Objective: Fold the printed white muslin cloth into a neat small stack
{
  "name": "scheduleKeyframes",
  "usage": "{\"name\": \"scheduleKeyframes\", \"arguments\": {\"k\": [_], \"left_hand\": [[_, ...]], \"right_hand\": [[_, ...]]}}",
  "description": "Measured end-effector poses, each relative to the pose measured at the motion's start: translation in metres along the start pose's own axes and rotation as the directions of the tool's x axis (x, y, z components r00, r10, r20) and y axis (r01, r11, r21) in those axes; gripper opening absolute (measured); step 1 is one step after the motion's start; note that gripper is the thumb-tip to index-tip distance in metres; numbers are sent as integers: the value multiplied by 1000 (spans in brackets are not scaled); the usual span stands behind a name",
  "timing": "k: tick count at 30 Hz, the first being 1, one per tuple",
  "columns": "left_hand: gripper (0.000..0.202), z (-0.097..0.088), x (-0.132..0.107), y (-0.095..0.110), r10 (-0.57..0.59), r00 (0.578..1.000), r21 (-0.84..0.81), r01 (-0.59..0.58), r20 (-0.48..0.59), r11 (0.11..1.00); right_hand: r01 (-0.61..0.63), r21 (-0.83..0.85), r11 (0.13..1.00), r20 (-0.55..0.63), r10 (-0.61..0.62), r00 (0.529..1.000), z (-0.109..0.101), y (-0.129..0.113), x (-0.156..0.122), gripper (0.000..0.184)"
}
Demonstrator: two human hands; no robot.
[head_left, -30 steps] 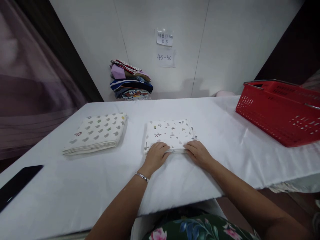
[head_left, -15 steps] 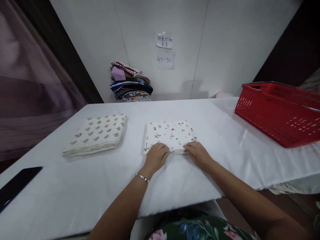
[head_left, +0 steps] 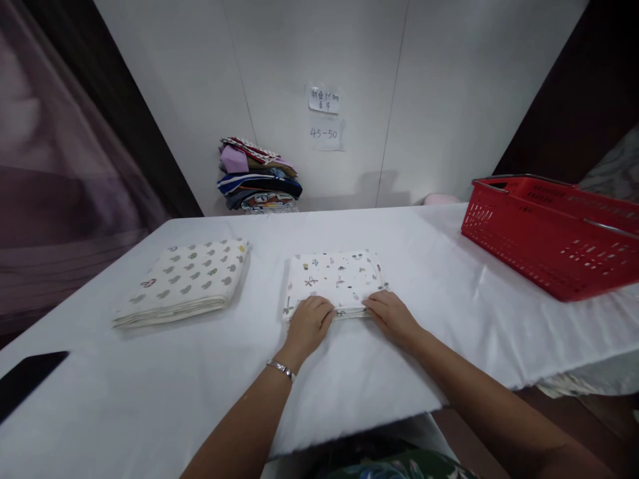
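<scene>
A white folded cloth [head_left: 332, 274] with small plant and leaf prints lies flat on the white-covered table in front of me. My left hand [head_left: 310, 320] grips its near edge left of the middle, fingers over the top; a silver bracelet is on that wrist. Toward the near right corner, my right hand [head_left: 392, 315] holds the same edge in the same way. Both thumbs are mostly hidden. Between the hands, the stacked layers of the fold show. To the left rests a second folded cloth [head_left: 187, 276], cream with grey prints, which neither hand touches.
A red plastic basket [head_left: 539, 233] with metal handles stands at the right. A pile of folded fabrics [head_left: 259, 176] sits behind the table's far edge. A black flat device [head_left: 30, 379] lies at the left edge. Paper signs [head_left: 325, 133] hang on the wall.
The camera view has tilted up a little, so everything sits slightly lower in the picture. Both hands stay on the near edge of the printed cloth.
</scene>
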State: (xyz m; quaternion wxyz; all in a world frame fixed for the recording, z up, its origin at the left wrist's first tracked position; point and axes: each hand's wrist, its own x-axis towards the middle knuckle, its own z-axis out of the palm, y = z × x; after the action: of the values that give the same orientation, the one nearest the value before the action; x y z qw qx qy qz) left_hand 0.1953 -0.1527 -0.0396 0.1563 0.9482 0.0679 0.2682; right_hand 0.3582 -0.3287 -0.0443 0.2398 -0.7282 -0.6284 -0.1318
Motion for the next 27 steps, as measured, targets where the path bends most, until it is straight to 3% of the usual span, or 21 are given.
{"name": "scheduleKeyframes", "arguments": {"k": [15,27], "left_hand": [[20,1,-2,-3,47,999,42,-47,20,998],[18,2,-1,-3,30,999,33,-31,13,999]], "right_hand": [[21,8,1000,-39,-20,999,-2,0,3,19],[44,25,999,38,-45,998,-6,3,-3,23]]}}
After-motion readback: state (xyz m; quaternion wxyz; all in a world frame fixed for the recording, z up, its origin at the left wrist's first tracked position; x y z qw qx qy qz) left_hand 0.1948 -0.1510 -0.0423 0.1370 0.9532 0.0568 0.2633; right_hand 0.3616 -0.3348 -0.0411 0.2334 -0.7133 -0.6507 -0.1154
